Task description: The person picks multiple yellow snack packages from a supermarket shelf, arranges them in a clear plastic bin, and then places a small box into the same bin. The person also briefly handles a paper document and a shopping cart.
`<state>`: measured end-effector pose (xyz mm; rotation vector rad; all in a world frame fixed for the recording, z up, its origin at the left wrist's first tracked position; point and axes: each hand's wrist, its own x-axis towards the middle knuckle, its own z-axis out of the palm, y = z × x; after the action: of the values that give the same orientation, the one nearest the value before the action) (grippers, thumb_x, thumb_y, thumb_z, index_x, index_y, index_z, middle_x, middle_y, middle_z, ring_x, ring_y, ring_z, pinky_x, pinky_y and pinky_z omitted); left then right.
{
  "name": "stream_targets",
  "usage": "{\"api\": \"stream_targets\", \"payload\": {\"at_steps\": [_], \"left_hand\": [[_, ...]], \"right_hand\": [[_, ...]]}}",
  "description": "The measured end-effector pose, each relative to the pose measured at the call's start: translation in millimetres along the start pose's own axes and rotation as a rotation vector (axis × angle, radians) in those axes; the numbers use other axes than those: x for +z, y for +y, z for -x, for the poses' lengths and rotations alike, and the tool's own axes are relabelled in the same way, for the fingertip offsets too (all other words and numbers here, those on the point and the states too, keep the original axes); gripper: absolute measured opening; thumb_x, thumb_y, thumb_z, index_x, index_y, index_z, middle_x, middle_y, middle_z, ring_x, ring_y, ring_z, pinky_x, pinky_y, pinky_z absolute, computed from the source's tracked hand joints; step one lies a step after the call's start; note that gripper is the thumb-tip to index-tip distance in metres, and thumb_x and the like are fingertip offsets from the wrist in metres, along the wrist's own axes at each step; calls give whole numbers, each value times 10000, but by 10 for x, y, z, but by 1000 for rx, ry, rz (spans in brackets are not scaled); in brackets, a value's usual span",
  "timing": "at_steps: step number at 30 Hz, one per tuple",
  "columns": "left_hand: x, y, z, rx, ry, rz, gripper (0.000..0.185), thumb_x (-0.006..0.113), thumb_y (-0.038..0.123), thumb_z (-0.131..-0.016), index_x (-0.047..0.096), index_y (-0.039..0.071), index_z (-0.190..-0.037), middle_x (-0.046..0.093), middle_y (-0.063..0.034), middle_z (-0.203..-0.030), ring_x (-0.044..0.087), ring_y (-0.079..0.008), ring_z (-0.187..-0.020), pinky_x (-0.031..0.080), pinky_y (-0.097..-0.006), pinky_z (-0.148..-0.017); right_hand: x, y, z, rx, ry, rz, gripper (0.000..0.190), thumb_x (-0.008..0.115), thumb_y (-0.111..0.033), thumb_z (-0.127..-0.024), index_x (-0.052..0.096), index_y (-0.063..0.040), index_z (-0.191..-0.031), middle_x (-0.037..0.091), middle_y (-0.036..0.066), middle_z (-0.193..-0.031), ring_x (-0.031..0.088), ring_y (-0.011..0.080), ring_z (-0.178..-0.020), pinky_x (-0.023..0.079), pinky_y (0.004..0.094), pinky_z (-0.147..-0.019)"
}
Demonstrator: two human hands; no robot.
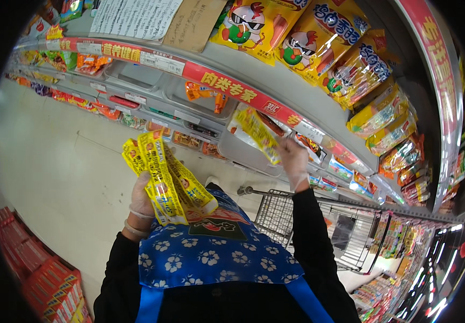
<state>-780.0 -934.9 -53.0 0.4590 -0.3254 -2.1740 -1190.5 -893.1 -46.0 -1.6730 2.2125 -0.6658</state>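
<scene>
Several long yellow snack packets (pixel 159 177) are fanned out in my left hand (pixel 142 198), which wears a clear glove and is in front of the blue floral apron (pixel 200 258). My right hand (pixel 295 159), also in a clear glove, grips the end of one more yellow packet (pixel 258 135). That packet slants over a clear plastic bin (pixel 240 151) on the shelf below the red label strip (pixel 232 87). Beyond it, partly hidden, lies a dark red-brown packet (pixel 274 125) in the same row.
Large yellow sausage bags (pixel 317 40) stand on the upper shelf, beside a handwritten sheet (pixel 131 18) and brown cardboard (pixel 194 24). A neighbouring bin holds orange packets (pixel 202 92). A wire shopping cart (pixel 276 214) stands at the right, and red boxes (pixel 54 286) are stacked lower left.
</scene>
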Motion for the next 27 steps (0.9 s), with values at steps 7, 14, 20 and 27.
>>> {"api": "stream_targets", "payload": {"at_steps": [7,14,20,27], "left_hand": [[232,-324,40,97,152,108,770,621,366,-899,270,127,-1541,354,-162,-1546,415,-380,-1362,342,-534,-1133],[452,-716,9,199,129,144,764,636,348,-894,286,117,-1533,406,-170,-1509,455,-386,-1329,371,-527,-1117],[545,-941,83,297,177,161,770,659,343,-878,308,110,-1523,420,-168,-1498,463,-383,-1321,373,-529,-1116],[566,-986,168,345,214,178,776,669,355,-869,323,107,-1517,424,-162,-1499,470,-374,-1315,376,-522,-1114]], "right_hand": [[311,5,-92,-256,-346,484,150,681,-293,-839,697,-153,-889,666,64,-776,667,303,-742,512,436,-635],[189,14,-315,-425,-112,594,208,698,-306,-845,678,-135,-962,658,93,-949,649,281,-926,517,431,-785],[369,76,-409,-465,-49,668,327,755,-319,-782,643,-137,-1030,611,46,-1049,608,254,-1014,497,439,-841],[268,123,-530,-420,-225,616,394,743,-307,-781,594,-151,-1111,583,57,-1047,606,265,-985,487,436,-849]]}}
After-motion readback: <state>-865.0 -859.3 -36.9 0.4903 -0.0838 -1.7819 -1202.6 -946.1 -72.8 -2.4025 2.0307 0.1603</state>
